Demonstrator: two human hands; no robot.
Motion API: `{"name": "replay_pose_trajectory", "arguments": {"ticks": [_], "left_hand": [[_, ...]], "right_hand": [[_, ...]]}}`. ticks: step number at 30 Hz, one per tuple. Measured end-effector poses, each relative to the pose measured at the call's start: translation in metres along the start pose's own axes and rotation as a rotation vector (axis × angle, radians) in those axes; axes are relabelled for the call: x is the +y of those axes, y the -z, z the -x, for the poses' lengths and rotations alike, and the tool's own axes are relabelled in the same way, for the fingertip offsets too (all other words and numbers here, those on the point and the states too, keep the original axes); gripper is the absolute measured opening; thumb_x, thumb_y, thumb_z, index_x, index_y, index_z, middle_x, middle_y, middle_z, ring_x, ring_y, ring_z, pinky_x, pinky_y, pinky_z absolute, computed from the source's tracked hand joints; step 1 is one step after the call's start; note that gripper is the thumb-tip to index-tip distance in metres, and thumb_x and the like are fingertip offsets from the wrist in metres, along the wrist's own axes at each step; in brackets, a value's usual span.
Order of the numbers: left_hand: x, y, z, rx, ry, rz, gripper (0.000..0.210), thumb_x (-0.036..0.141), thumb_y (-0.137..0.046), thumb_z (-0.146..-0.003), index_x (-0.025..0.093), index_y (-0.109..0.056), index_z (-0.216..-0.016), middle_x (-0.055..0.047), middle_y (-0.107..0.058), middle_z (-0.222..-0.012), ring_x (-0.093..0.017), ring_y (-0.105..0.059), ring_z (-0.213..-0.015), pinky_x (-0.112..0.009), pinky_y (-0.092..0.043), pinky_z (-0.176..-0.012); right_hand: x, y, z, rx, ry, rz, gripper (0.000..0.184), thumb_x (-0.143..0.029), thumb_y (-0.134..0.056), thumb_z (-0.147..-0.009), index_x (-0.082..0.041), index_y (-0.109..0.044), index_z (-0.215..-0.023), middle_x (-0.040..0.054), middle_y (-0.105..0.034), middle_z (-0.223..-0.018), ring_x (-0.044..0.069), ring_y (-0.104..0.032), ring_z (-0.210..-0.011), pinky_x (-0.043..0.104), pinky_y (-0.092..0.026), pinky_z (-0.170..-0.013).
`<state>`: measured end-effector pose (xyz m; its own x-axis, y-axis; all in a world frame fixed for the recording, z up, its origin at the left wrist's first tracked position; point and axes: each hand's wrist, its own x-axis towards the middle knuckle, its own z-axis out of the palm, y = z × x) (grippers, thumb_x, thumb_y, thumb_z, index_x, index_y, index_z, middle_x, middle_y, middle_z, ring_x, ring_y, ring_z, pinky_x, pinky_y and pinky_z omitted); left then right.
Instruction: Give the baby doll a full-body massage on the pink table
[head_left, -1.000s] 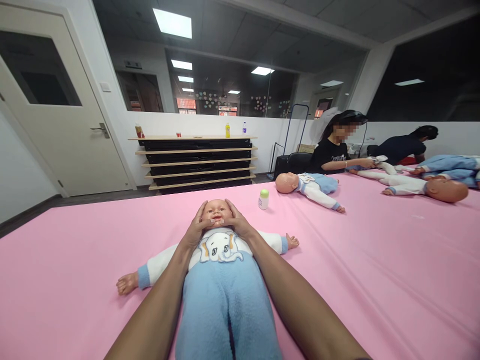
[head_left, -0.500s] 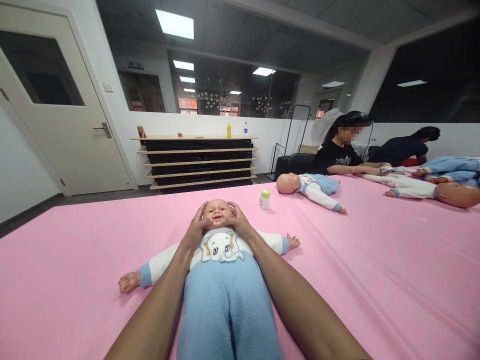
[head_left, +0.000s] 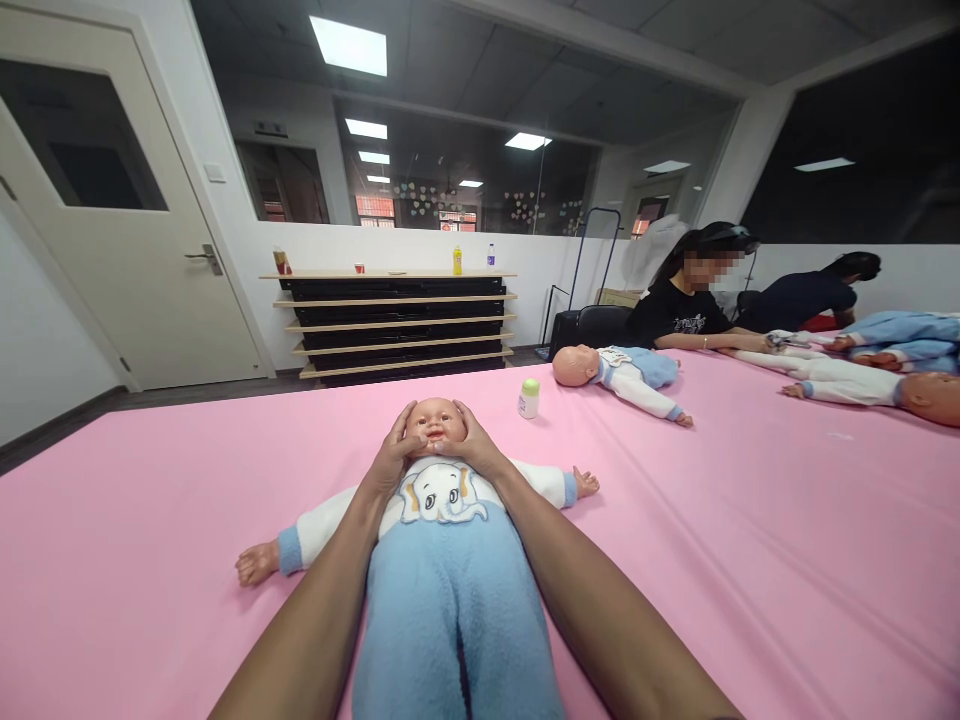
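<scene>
A baby doll (head_left: 454, 560) lies on its back on the pink-covered table (head_left: 165, 480), its arms spread wide. It wears a white and light blue outfit with an elephant on the chest. My left hand (head_left: 393, 452) cups one side of its head, and my right hand (head_left: 477, 445) cups the other. Both thumbs rest on the doll's chin, below its mouth. My other fingers wrap round toward the ears and are partly hidden. Beyond the head, a small white bottle with a green cap (head_left: 529, 399) stands upright.
Another doll (head_left: 619, 378) lies farther back to the right. A person in black (head_left: 690, 310) sits at the table's far side, handling a doll (head_left: 855, 380); a second person (head_left: 802, 295) bends over behind. Stacked boards (head_left: 397, 325) stand by the wall.
My right thumb has shifted slightly inward along the doll's chin, toward the left thumb. At the far right, the co-worker's doll has moved a little to the right.
</scene>
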<state>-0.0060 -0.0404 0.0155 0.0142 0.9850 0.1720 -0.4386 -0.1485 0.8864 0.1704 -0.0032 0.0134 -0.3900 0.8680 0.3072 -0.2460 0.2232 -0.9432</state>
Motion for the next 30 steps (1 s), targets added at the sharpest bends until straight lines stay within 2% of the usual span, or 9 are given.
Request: {"name": "replay_pose_trajectory", "arguments": {"ticks": [4, 17, 26, 30], "left_hand": [[0.0013, -0.0007, 0.0015, -0.025, -0.004, -0.060, 0.093, 0.020, -0.077, -0.071, 0.031, -0.029, -0.150, -0.012, -0.048, -0.143, -0.030, -0.057, -0.121, -0.045, -0.046, -0.103], [0.0018, 0.0004, 0.0019, -0.003, -0.023, -0.153, 0.099, 0.023, -0.084, -0.066, 0.032, -0.031, -0.149, -0.012, -0.041, -0.148, -0.032, -0.050, -0.129, -0.047, -0.042, -0.107], [0.0020, -0.0011, 0.0028, -0.023, -0.002, -0.057, 0.099, 0.018, -0.080, -0.067, 0.031, -0.028, -0.150, -0.013, -0.048, -0.143, -0.031, -0.057, -0.122, -0.045, -0.046, -0.104], [0.0014, -0.0004, 0.0023, -0.018, -0.002, -0.060, 0.098, 0.016, -0.079, -0.067, 0.031, -0.029, -0.150, -0.012, -0.048, -0.144, -0.030, -0.056, -0.122, -0.045, -0.046, -0.104]], "right_hand": [[-0.0026, 0.0003, 0.0008, -0.007, -0.003, 0.028, 0.109, -0.032, -0.088, -0.056, -0.027, -0.030, -0.148, 0.0064, -0.038, -0.150, 0.027, -0.039, -0.136, 0.042, -0.033, -0.113], [-0.0054, 0.0003, -0.0001, 0.012, -0.039, 0.015, 0.105, -0.034, -0.086, -0.058, -0.026, -0.033, -0.148, 0.0053, -0.032, -0.154, 0.027, -0.034, -0.139, 0.040, -0.030, -0.114], [-0.0027, -0.0032, -0.0025, 0.005, -0.091, -0.152, 0.101, -0.025, -0.082, -0.059, -0.026, -0.033, -0.147, 0.0056, -0.042, -0.147, 0.028, -0.047, -0.129, 0.040, -0.040, -0.108], [0.0009, -0.0024, -0.0036, 0.020, -0.083, -0.151, 0.099, -0.024, -0.081, -0.059, -0.026, -0.034, -0.146, 0.0056, -0.042, -0.147, 0.028, -0.046, -0.130, 0.040, -0.040, -0.108]]}}
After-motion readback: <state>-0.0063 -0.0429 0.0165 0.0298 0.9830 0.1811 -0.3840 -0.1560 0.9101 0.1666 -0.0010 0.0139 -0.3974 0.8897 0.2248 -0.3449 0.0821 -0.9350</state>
